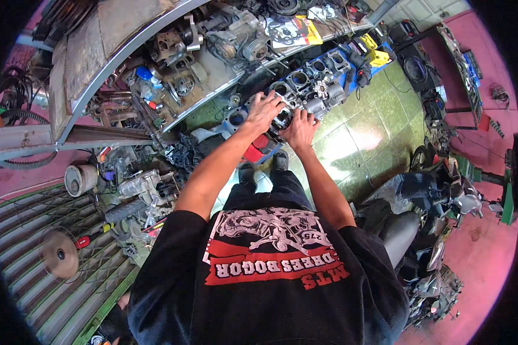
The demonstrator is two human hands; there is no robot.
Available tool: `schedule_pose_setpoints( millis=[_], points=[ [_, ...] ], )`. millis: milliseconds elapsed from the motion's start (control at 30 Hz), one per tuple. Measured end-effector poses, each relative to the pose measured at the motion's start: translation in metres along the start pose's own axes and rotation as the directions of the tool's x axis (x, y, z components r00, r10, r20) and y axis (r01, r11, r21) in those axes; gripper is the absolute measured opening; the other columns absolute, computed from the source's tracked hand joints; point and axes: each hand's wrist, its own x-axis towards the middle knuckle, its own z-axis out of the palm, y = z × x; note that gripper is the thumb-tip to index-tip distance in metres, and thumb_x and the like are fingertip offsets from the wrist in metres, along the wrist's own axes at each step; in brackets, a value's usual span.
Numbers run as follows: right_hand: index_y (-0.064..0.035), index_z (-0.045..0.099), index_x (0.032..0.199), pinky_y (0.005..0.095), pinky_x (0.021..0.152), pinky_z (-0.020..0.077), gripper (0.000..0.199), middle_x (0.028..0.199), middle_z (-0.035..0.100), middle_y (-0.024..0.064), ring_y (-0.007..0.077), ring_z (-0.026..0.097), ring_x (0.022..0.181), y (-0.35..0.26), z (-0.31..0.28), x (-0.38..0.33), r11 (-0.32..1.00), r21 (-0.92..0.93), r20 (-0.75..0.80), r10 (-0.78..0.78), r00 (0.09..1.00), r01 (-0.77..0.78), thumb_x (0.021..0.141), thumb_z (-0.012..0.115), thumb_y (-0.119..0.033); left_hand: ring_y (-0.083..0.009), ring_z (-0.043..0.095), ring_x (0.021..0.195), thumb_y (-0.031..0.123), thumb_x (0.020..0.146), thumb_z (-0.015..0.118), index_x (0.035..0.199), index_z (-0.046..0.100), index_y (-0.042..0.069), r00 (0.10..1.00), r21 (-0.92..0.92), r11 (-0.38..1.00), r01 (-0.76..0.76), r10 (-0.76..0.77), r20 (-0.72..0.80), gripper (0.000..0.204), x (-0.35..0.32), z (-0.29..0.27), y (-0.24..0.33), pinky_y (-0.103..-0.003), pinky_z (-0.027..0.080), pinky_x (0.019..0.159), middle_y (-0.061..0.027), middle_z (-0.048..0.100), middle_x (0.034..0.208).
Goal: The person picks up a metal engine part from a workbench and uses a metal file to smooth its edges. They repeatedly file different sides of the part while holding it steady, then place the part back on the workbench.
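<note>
A grey metal engine cylinder block (282, 118) sits at the near end of a row of similar blocks (313, 80) on the green tiled floor. My left hand (263, 109) rests on its left upper side, fingers spread over the casting. On the block's lower right edge sits my right hand (299, 127), fingers curled around it. Both forearms reach forward from my black printed shirt (270, 270). My shoes (263, 167) stand just behind the block.
A metal workbench (213, 75) loaded with engine parts curves across the upper left. Red and blue crates (258, 152) sit by my feet. Parts and tools crowd the floor at left. A motorcycle (431, 207) stands at right. Green tiles (357, 132) lie beyond the block.
</note>
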Motion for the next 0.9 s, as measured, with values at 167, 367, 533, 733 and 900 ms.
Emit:
schedule_pose_setpoints(
  millis=[167,367,533,733,900],
  points=[
    [-0.0085,0.059,0.119,0.0606,0.101,0.0365,0.084,0.116,0.061,0.0108,0.0358,0.055,0.115,0.002,-0.005,-0.013,0.999,0.007,-0.001,-0.040,0.999,0.040,0.048,0.094,-0.038,-0.0270,0.044,0.140,-0.003,0.076,0.069,0.137,0.060,0.020,0.999,-0.027,0.998,0.049,-0.050,-0.018,0.066,-0.014,0.008,0.010,-0.055,0.035,0.105,-0.0025,0.057,0.137],
    [-0.0089,0.061,0.119,0.0632,0.106,0.0345,0.084,0.117,0.061,0.0097,0.0342,0.054,0.119,0.006,-0.018,-0.011,0.994,0.014,-0.037,-0.110,0.993,0.111,0.047,0.093,-0.037,-0.0269,0.043,0.141,-0.003,0.075,0.069,0.134,0.063,0.020,0.985,-0.105,0.987,0.122,-0.133,-0.106,0.064,-0.024,-0.004,0.017,-0.056,0.034,0.104,-0.0021,0.055,0.140],
    [-0.0153,0.062,0.125,0.0679,0.111,0.0289,0.078,0.124,0.061,0.0071,0.0342,0.050,0.129,0.000,-0.035,0.001,0.977,0.058,-0.068,-0.202,0.977,0.206,0.053,0.089,-0.028,-0.0280,0.038,0.146,0.004,0.069,0.080,0.136,0.061,0.021,0.974,-0.142,0.969,0.204,-0.216,-0.072,0.072,-0.033,-0.034,0.014,-0.056,0.034,0.104,-0.0021,0.054,0.139],
    [-0.0160,0.061,0.127,0.0685,0.114,0.0240,0.076,0.130,0.058,0.0046,0.0331,0.044,0.137,-0.024,-0.059,0.017,0.945,0.104,-0.074,-0.303,0.950,0.309,0.056,0.088,-0.024,-0.0260,0.035,0.149,0.010,0.064,0.086,0.134,0.061,0.022,0.928,-0.206,0.929,0.308,-0.341,-0.150,0.076,-0.052,-0.056,0.004,-0.057,0.032,0.104,-0.0008,0.052,0.143],
    [-0.0158,0.061,0.126,0.0695,0.116,0.0211,0.078,0.129,0.058,0.0045,0.0324,0.042,0.139,-0.045,-0.073,0.032,0.896,0.141,-0.154,-0.399,0.904,0.420,0.054,0.089,-0.022,-0.0253,0.032,0.151,0.012,0.064,0.087,0.134,0.061,0.023,0.889,-0.222,0.899,0.377,-0.419,-0.188,0.075,-0.065,-0.084,-0.006,-0.059,0.031,0.103,-0.0008,0.052,0.143]
  ],
)
